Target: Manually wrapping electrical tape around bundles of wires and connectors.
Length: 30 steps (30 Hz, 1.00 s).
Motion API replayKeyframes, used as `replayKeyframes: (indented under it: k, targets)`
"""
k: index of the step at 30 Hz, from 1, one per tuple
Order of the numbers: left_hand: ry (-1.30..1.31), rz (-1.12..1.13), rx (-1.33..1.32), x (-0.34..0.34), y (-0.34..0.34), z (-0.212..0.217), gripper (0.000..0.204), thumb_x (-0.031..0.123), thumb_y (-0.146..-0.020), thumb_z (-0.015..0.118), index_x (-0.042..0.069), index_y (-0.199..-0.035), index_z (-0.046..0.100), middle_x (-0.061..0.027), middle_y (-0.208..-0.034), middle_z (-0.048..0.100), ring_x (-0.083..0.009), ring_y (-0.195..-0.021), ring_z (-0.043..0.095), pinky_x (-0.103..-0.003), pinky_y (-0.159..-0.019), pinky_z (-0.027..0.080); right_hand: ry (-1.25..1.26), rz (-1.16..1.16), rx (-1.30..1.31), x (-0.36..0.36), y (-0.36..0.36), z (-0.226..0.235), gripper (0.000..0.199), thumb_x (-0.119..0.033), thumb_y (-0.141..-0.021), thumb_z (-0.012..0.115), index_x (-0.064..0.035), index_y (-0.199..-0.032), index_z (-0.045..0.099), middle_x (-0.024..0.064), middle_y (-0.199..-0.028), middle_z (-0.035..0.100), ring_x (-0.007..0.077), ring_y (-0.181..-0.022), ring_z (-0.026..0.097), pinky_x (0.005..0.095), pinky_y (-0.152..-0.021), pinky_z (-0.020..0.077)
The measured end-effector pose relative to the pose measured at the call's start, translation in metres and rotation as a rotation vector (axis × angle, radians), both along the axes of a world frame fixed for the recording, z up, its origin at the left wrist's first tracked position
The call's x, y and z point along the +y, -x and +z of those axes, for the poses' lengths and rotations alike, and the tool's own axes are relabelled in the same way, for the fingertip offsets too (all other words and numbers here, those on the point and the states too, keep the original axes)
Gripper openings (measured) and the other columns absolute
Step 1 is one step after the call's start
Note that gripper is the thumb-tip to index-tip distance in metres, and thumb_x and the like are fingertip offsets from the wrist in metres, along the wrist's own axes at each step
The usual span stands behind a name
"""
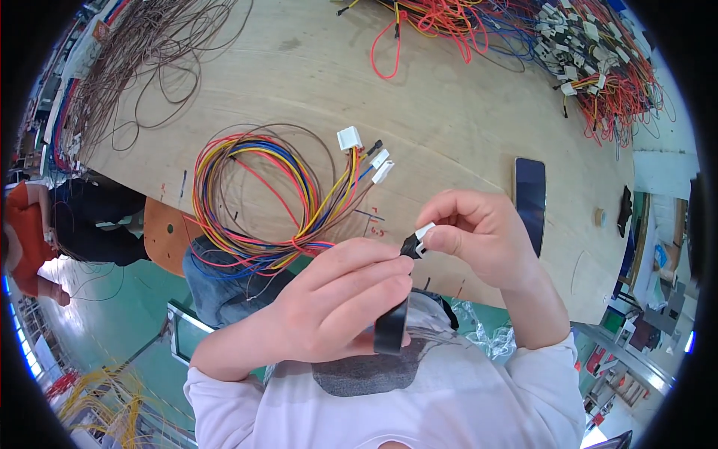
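My left hand [336, 299] is closed around a black-wrapped wire end [409, 245]. A wide black band [390, 329], which looks like a roll of tape, shows under its fingers. Between thumb and forefinger, my right hand [479, 236] pinches a small white connector [424, 236] at the tip of that wire end. A tied coil of multicoloured wires [206, 187] lies on the table to the left, and some of its wires run under my left hand. At the coil's other end are a white plug [348, 138], a small black connector [375, 147] and white connectors [382, 172].
The wooden table [449, 135] carries a dark phone [529, 202] at right. Loose brown wires [161, 60] lie at the far left, and red wires [441, 26] and a heap of white-ended wires [591, 52] at the far right. Another person [34, 232] is at the left edge.
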<state>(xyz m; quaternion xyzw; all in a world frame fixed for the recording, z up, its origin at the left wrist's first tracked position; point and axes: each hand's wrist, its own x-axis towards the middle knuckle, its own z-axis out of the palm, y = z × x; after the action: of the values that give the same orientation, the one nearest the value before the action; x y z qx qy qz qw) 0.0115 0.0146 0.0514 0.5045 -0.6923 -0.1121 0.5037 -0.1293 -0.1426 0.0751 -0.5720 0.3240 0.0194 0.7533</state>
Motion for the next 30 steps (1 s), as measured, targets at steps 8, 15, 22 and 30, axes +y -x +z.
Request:
replayKeyframes:
  k: [8, 15, 22, 30]
  targets:
    - [0.008, 0.03, -0.225, 0.003, 0.0, 0.005, 0.049, 0.029, -0.068, 0.074, -0.003, -0.099, 0.053, -0.018, -0.094, 0.063, -0.0291, -0.085, 0.059, -0.037, -0.069, 0.049, 0.001, 0.024, -0.068, -0.005, -0.005, -0.005, 0.013, -0.007, -0.08, 0.064, 0.0015, -0.09, 0.062, 0.0003, -0.078, 0.061, 0.0037, -0.072, 0.055, 0.0181, -0.064, 0.0448]
    - [-0.019, 0.175, -0.41, 0.002, 0.019, -0.007, 0.048, 0.026, -0.067, 0.073, -0.002, -0.102, 0.054, -0.0148, -0.098, 0.063, -0.026, -0.09, 0.057, -0.034, -0.071, 0.045, 0.057, -0.065, -0.006, -0.003, -0.004, -0.011, 0.011, -0.006, -0.08, 0.061, 0.0014, -0.089, 0.06, 0.0008, -0.072, 0.057, 0.0055, -0.062, 0.048, 0.0189, -0.055, 0.0385]
    - [0.045, 0.362, -0.237, -0.004, 0.043, -0.018, 0.056, 0.034, -0.069, 0.074, -0.004, -0.103, 0.052, -0.0143, -0.096, 0.063, -0.0263, -0.084, 0.057, -0.032, -0.072, 0.046, 0.063, -0.132, -0.035, 0.005, -0.005, -0.016, 0.012, -0.007, -0.08, 0.062, 0.0018, -0.088, 0.06, 0.0013, -0.072, 0.057, 0.0055, -0.061, 0.047, 0.0195, -0.054, 0.0387]
    - [0.066, 0.542, -0.199, -0.011, 0.061, -0.02, 0.058, 0.035, -0.067, 0.076, -0.003, -0.103, 0.051, -0.0139, -0.096, 0.062, -0.0265, -0.084, 0.057, -0.033, -0.072, 0.046, 0.091, -0.242, -0.159, 0.012, -0.007, -0.021, 0.012, -0.008, -0.08, 0.063, 0.0013, -0.087, 0.06, 0.0016, -0.074, 0.058, 0.0052, -0.06, 0.047, 0.0195, -0.054, 0.0386]
